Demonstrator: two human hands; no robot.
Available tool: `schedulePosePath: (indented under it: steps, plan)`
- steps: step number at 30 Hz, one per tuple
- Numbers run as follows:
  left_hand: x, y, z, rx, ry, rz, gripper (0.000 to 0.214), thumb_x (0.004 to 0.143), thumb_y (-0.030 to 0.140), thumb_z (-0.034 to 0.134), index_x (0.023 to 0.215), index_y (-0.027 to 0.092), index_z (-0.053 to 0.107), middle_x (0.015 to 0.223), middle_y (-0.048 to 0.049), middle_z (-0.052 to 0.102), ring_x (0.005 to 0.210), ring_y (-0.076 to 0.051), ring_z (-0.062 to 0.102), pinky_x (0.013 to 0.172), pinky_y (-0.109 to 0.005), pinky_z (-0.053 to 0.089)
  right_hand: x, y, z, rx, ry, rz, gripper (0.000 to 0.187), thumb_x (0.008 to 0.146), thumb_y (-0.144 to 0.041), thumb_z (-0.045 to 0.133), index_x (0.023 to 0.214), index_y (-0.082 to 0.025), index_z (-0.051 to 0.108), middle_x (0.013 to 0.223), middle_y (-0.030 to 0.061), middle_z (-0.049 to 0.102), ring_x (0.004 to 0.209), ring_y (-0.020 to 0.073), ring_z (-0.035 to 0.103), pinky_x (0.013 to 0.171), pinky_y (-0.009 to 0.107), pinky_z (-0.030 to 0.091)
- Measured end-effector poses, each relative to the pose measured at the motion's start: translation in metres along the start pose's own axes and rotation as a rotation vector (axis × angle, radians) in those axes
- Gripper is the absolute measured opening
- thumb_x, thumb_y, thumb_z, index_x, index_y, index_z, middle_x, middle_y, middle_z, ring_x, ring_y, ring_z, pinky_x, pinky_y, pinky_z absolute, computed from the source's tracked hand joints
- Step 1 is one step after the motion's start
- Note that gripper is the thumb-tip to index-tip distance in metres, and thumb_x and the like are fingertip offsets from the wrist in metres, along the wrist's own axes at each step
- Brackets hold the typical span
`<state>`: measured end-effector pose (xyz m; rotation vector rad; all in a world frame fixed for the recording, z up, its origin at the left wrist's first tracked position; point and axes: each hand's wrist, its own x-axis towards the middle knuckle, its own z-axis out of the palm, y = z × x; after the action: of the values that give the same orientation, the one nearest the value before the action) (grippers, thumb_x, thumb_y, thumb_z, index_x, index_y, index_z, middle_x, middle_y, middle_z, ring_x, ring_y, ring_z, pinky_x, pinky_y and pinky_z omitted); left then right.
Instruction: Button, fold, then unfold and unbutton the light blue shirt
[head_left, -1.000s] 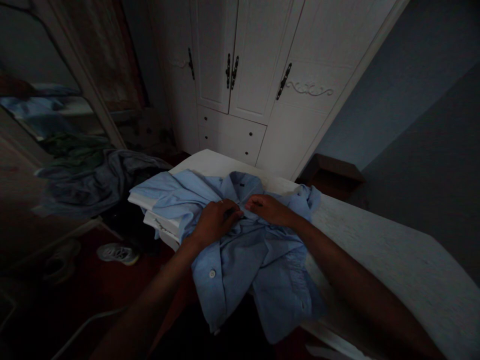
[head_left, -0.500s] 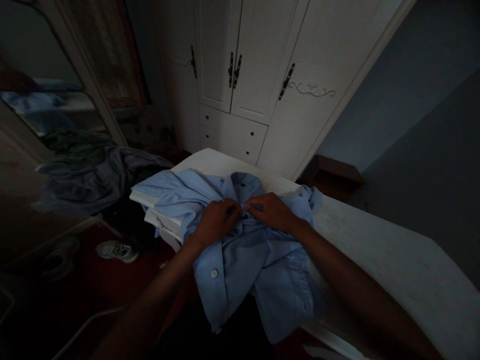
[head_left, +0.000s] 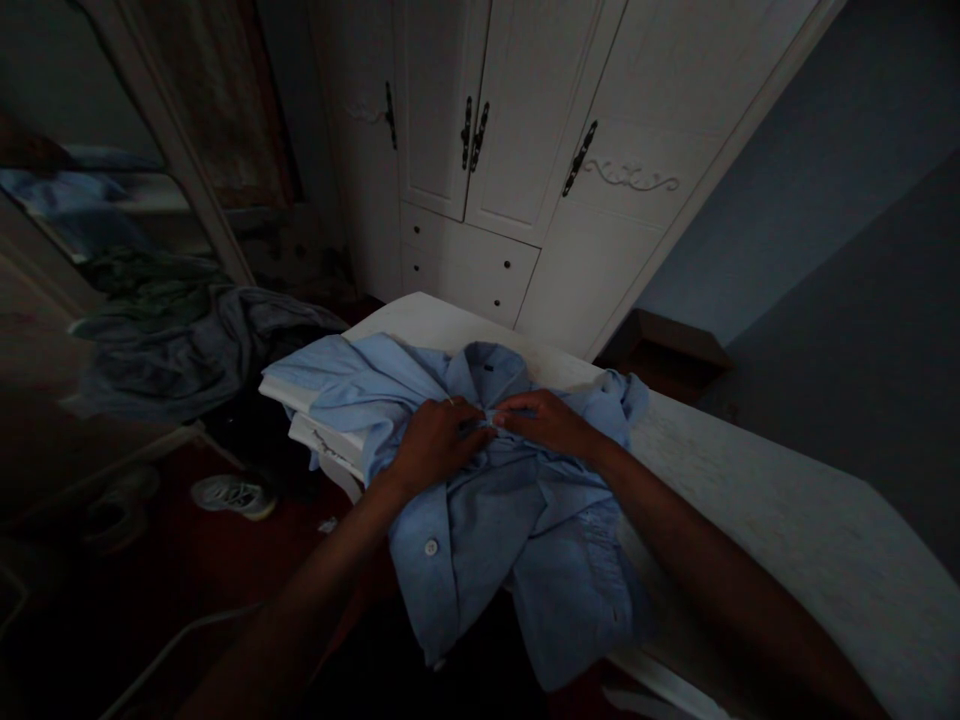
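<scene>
While the shirt point(head_left: 517, 540) lies face-up on the table point(head_left: 787, 530) corner, its front is pinched just below the collar point(head_left: 484, 368).
L hand point(head_left: 433, 445) & R hand point(head_left: 547, 422) are each pinched on the placket, fingertips touching; prob. a button is being done up. Best done w/ both edges held flat & lined up, cloth not bunched; hem hangs off near edge.

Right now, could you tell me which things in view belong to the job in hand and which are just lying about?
In hand: light blue shirt, pinched below the collar by left hand and right hand; white table beneath it.
Lying about: grey clothes heap, sneaker, wardrobe, brown box.
</scene>
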<state>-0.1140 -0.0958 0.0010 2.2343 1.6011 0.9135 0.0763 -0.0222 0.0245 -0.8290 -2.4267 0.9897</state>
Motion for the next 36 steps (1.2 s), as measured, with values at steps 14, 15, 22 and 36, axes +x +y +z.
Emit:
schedulePosePath:
  steps: [14,15,22,36]
  plan:
    - [0.001,-0.002,0.000,-0.020,-0.003,0.006,0.027,0.084,0.042,0.062,0.093,0.019,0.071,0.085,-0.0037,0.067,0.077,-0.019,0.061,0.073,-0.030,0.041,0.002,0.007,0.011,-0.124,0.161,-0.293,0.022,0.091,-0.029,0.057,0.104,-0.023,0.073,0.091,0.0051,0.066,0.085,0.0150,0.062,0.080,0.030,0.048]
    - [0.001,-0.002,0.000,-0.030,0.000,-0.002,0.026,0.084,0.042,0.062,0.093,0.019,0.071,0.086,-0.0036,0.067,0.077,-0.018,0.061,0.073,-0.029,0.042,0.003,0.009,0.012,-0.132,0.175,-0.298,0.021,0.091,-0.030,0.057,0.101,-0.023,0.074,0.090,0.0051,0.066,0.084,0.0150,0.062,0.079,0.030,0.048]
    - [0.003,-0.004,-0.002,-0.101,-0.020,-0.011,0.019,0.085,0.033,0.059,0.086,0.018,0.070,0.086,-0.0035,0.068,0.076,-0.016,0.060,0.070,-0.027,0.041,0.004,0.010,0.016,-0.230,0.215,-0.318,0.028,0.092,-0.039,0.055,0.091,-0.018,0.073,0.089,0.0080,0.067,0.085,0.0178,0.061,0.082,0.033,0.046]
    - [0.003,-0.008,-0.002,-0.281,0.002,-0.037,0.016,0.080,0.031,0.064,0.080,0.017,0.070,0.080,-0.0023,0.065,0.074,-0.015,0.058,0.069,-0.026,0.043,0.003,0.003,0.020,0.098,0.119,-0.031,0.021,0.083,-0.035,0.055,0.078,-0.015,0.060,0.076,0.0012,0.060,0.076,0.0144,0.055,0.073,0.026,0.040]
